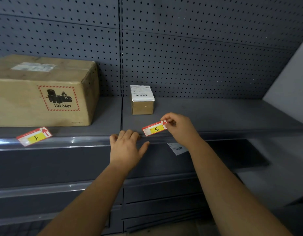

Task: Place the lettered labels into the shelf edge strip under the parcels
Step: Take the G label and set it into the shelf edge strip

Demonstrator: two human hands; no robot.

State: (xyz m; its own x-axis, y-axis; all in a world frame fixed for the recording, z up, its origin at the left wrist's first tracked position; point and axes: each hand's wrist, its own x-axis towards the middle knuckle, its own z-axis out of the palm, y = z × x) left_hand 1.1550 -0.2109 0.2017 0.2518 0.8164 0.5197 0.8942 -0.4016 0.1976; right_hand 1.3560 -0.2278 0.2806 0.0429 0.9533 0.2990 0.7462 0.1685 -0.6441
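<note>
My right hand (179,126) pinches the right end of a red, white and yellow label marked G (154,129); the label's lower left corner meets the shelf edge strip (70,142) below a small brown parcel (142,99). My left hand (126,147) rests on the strip just left of that label, fingers hooked over its top edge. A second label marked F (35,137) sits tilted in the clear strip at the left, under a large cardboard box (43,92) printed UN 3481.
A dark grey pegboard back wall (198,57) rises behind the shelf. Lower shelves with their own strips (45,188) run beneath. A white barcode sticker (177,148) lies on the shelf below, beside my right wrist. A pale wall (293,79) closes the right side.
</note>
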